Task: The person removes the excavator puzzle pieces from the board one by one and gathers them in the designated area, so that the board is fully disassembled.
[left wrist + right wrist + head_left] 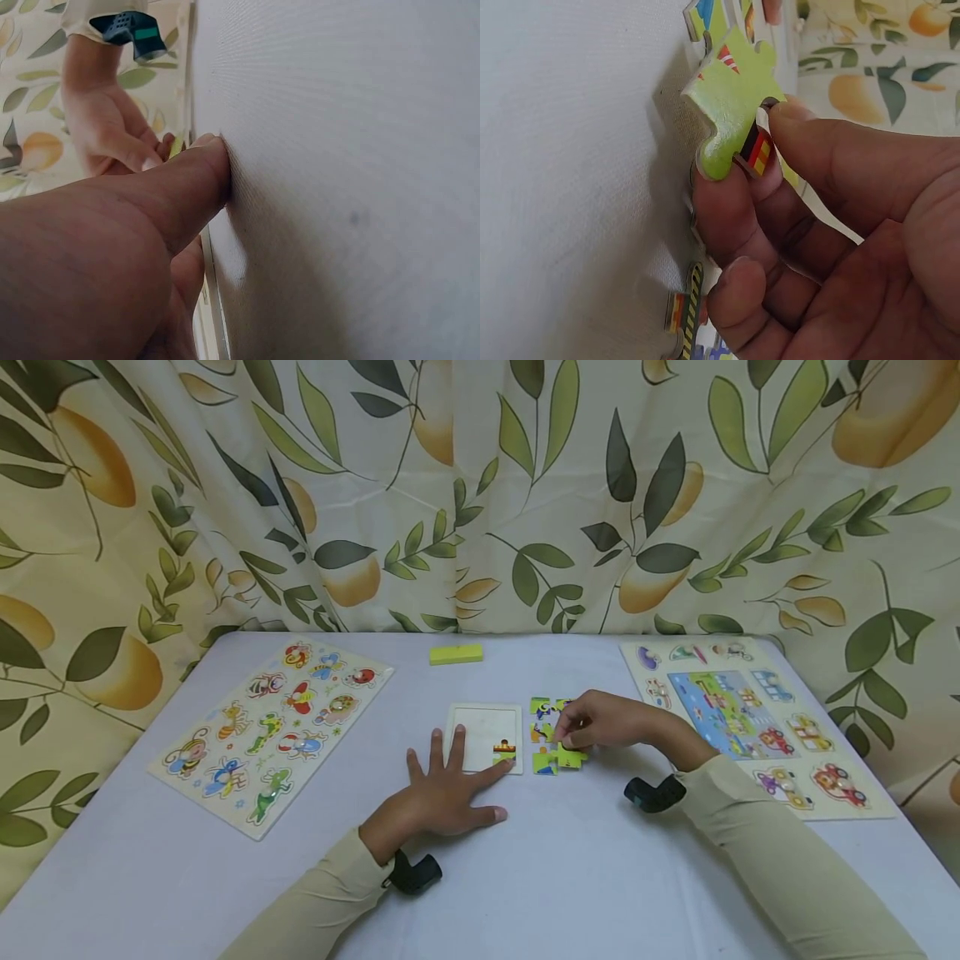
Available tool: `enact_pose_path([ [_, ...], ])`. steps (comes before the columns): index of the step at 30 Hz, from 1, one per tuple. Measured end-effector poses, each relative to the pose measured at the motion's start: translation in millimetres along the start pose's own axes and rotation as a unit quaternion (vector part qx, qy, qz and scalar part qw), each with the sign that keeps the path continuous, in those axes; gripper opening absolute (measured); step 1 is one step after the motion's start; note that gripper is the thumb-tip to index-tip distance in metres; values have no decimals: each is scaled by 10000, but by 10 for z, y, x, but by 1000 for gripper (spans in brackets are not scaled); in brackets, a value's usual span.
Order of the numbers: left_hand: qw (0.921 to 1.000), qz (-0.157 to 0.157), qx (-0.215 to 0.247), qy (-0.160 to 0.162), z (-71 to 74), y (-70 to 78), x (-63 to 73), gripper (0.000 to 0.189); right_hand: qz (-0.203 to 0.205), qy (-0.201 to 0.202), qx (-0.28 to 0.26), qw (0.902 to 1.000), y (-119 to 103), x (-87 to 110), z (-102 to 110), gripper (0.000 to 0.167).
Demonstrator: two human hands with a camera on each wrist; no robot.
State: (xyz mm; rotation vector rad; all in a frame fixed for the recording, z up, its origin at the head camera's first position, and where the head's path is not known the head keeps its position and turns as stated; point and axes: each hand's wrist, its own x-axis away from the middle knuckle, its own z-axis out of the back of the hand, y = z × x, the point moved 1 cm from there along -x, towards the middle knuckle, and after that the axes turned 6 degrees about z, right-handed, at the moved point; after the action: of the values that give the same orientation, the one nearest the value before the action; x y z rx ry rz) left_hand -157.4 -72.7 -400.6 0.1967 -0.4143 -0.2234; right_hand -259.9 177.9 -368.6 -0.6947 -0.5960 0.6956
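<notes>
My right hand pinches a light green jigsaw piece between thumb and fingers. The piece is tilted up from the table and has a small red-and-white striped mark and a yellow, red and black corner. Several other jigsaw pieces lie beside and under that hand. Spread out flat, my left hand rests across the near part of a white puzzle tray. One piece with an orange and black picture sits in the tray's lower right corner, with a left fingertip on its near edge.
A board of insect pictures lies to the left. On the right, partly behind my right forearm, is a board with vehicle pictures and a blue-green centre. A yellow-green block lies near the far edge, before a leaf-patterned curtain.
</notes>
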Motion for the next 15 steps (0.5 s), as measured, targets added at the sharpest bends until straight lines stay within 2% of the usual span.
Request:
enact_pose_path([
  [9,10000,8,64,-33,30,12,18,65,-161,-157,-40,9997,-17,47,1,11],
  [15,10000,-4,63,-9,14,2,7,66,-203,-106,114,9997,-19,41,-30,11],
])
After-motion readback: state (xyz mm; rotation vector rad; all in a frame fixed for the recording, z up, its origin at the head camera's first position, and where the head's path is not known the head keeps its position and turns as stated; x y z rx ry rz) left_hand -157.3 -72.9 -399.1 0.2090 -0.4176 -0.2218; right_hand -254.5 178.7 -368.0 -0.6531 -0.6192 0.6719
